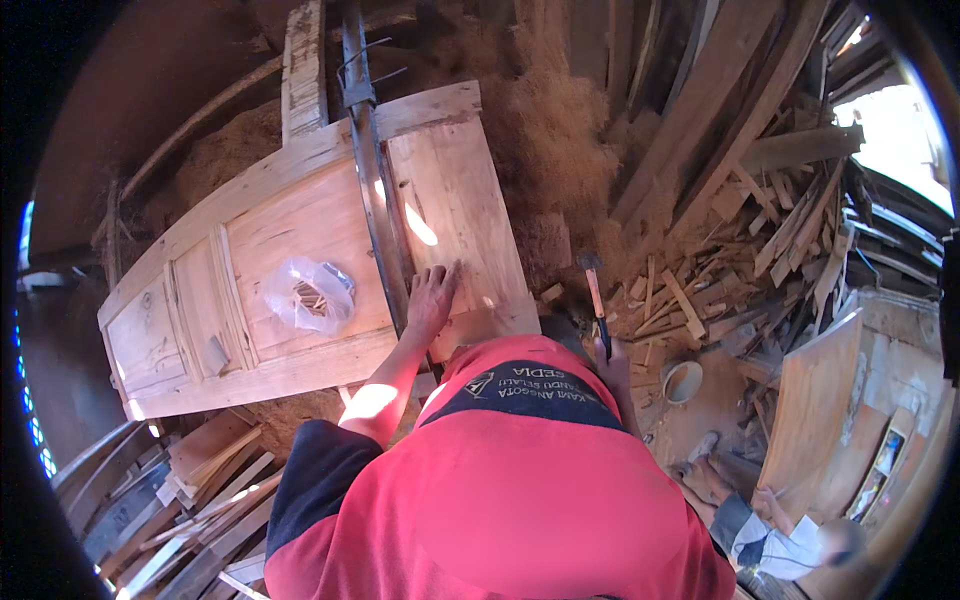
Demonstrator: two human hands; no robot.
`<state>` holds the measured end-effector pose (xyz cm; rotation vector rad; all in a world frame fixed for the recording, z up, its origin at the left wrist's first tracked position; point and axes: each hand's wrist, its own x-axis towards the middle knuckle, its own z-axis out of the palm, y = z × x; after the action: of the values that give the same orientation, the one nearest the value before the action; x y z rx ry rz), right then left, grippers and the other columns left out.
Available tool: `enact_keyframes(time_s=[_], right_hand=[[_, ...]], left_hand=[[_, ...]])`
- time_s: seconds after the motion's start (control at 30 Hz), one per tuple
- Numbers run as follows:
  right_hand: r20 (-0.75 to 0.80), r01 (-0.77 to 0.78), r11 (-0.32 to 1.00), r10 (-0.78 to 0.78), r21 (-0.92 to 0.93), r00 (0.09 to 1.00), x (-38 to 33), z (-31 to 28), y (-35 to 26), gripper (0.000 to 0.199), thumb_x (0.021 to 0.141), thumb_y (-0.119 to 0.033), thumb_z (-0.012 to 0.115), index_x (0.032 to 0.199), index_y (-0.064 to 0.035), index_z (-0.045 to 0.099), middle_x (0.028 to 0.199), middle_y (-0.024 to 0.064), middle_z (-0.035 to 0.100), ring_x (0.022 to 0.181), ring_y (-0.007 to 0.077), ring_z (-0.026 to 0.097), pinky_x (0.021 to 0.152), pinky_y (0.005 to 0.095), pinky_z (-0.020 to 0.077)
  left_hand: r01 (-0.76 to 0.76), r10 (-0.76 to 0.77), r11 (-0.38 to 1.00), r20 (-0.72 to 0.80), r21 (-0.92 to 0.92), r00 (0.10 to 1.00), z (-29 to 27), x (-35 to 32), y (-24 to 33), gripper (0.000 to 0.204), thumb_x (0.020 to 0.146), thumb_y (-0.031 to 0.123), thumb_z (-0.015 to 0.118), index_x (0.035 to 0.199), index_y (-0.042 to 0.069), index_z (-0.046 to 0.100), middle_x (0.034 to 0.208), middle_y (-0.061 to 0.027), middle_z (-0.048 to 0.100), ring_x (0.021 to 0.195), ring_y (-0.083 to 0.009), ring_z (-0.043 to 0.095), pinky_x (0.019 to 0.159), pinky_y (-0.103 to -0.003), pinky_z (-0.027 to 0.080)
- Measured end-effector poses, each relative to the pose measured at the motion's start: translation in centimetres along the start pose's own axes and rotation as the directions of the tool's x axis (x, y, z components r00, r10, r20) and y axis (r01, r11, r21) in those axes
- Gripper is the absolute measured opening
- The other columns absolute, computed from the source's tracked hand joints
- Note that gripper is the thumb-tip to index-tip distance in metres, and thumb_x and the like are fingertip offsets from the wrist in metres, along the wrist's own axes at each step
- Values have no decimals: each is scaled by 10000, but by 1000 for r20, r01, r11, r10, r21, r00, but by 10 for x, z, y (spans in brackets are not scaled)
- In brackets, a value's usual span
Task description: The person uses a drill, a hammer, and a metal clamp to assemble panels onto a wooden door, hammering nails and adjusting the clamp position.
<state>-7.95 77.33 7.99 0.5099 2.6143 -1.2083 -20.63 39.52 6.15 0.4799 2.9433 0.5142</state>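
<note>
A panelled wooden door (290, 215) lies flat in front of me, with a long dark metal clamp bar (375, 215) across it. My left hand (432, 298) rests on the door's right end, just beside the bar, its fingers apart and nothing visible in them. Out to the right of the door, my right hand (612, 360) grips a hammer (597, 300) by its dark lower handle, head pointing away from me. On the door's middle panel sits a clear plastic bag (312, 297) holding small wooden pieces. A small pale block (216, 354) lies farther left on the door.
Scrap wood (690, 300) is heaped on the right, with long planks (700, 130) leaning behind it. More offcuts (215, 490) lie at the lower left. A round pail (683, 382) stands right of the hammer. At the lower right another person (770, 535) touches a large board (815, 400).
</note>
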Motion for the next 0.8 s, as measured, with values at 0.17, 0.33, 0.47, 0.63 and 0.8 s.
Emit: enact_keyframes(time_s=[0.17, 0.33, 0.47, 0.63, 0.8], right_hand=[[-5, 88, 996, -88, -9, 996, 8, -12, -17, 435, 970, -430, 532, 941, 0, 588, 717, 175, 574, 660, 323, 589, 615, 421, 452], [49, 128, 991, -129, 25, 990, -6, -32, -9, 445, 959, -428, 560, 834, -1, 545, 669, 185, 536, 629, 322, 569, 589, 428, 429], [87, 209, 975, -202, -71, 975, -25, -57, 29, 391, 945, -382, 590, 838, -7, 571, 658, 180, 540, 607, 318, 558, 594, 420, 438], [138, 81, 993, -68, -88, 988, -71, -81, 68, 380, 942, -376, 592, 844, -8, 580, 671, 199, 543, 630, 330, 572, 597, 428, 437], [122, -148, 970, 173, -193, 977, -126, -100, 143, 363, 942, -362, 593, 859, -8, 590, 687, 196, 563, 660, 320, 591, 602, 430, 437]], left_hand=[[39, -28, 996, -130, 80, 991, 37, -8, 5, 497, 827, 70, 579, 1307, 7, 469, 1105, -194, 521, 1012, -351, 522, 894, -467, 435], [257, -329, 938, -372, -231, 868, 61, 19, -16, 217, 910, 28, 453, 1117, -22, 490, 985, -277, 525, 936, -442, 516, 844, -487, 452], [362, -518, 849, -468, -385, 716, 50, 71, -39, 246, 954, 154, 465, 1102, -39, 503, 978, -329, 577, 913, -498, 565, 797, -504, 473], [595, -701, 713, -388, -371, 598, 50, 57, -78, 343, 949, 266, 522, 1095, -44, 524, 1022, -340, 611, 927, -506, 602, 780, -507, 490], [363, -374, 927, -175, -95, 911, 12, 20, 10, 339, 901, 338, 594, 1059, 39, 624, 934, -250, 674, 922, -417, 651, 766, -493, 525]])
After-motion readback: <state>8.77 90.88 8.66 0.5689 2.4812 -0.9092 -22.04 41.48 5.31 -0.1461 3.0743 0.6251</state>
